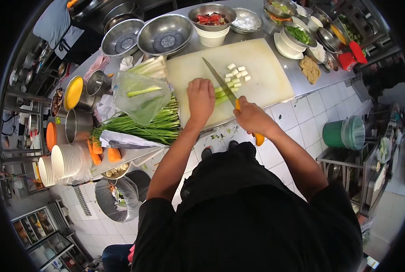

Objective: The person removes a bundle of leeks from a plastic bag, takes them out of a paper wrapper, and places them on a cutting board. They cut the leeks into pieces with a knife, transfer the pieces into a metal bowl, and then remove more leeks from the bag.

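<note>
My right hand (254, 119) is wrapped round the yellow-orange handle of a long kitchen knife (220, 81), whose blade points away to the upper left. The blade lies across pale green scallion stalks (220, 95) on the white cutting board (261, 56). My left hand (201, 97) rests on the board left of the blade, its fingers curled at the left end of the stalks; what lies beneath them is hidden. Short white cut scallion pieces (237, 72) sit in a loose group to the right of the blade.
Left of the board lie a bunch of long green stems (159, 124) and a plastic bag (141, 97). Behind it stand steel bowls (165, 34) and a bowl of red peppers (212, 19). Carrots (114, 155) lie near the left edge. A lined bin (116, 199) stands below.
</note>
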A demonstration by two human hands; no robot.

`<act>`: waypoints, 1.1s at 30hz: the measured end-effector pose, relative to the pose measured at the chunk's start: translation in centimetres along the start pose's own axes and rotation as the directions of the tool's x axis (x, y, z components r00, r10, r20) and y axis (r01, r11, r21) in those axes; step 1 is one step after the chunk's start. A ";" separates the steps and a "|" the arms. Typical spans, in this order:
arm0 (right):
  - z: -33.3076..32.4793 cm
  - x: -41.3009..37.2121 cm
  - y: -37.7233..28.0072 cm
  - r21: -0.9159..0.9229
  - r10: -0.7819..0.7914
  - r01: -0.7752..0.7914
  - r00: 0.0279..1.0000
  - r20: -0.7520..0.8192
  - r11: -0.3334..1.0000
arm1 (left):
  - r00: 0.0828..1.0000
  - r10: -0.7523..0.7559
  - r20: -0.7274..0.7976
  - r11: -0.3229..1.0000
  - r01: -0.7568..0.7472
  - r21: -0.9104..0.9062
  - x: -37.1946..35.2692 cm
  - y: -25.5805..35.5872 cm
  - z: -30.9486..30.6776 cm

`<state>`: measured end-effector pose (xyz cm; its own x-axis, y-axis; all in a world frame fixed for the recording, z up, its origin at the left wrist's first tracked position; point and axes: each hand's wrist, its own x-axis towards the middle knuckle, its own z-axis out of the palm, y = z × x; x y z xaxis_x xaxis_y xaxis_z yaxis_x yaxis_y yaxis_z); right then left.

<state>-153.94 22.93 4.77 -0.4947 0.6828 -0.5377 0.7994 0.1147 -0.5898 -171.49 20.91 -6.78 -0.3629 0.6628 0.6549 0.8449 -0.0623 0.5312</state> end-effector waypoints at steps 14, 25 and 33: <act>2.7 7.9 3.2 -0.152 -0.180 0.156 0.970 -0.162 0.976 | 0.935 0.029 0.353 0.979 -0.098 0.179 -2.2 -0.4 1.8; -1.0 2.9 3.5 -0.041 -0.160 0.156 0.974 -0.161 0.987 | 0.886 0.136 0.444 0.986 -0.166 0.029 -2.2 0.5 -2.5; -2.1 -0.5 5.6 -0.001 -0.104 0.107 0.966 -0.236 0.994 | 0.902 0.098 0.421 0.984 -0.150 0.092 -2.0 2.5 0.7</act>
<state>-148.55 24.74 2.97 -0.4807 0.8182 -0.3155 0.7423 0.1880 -0.6432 -168.34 19.94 -7.10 -0.0789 0.9056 0.4168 0.9223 -0.0923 0.3752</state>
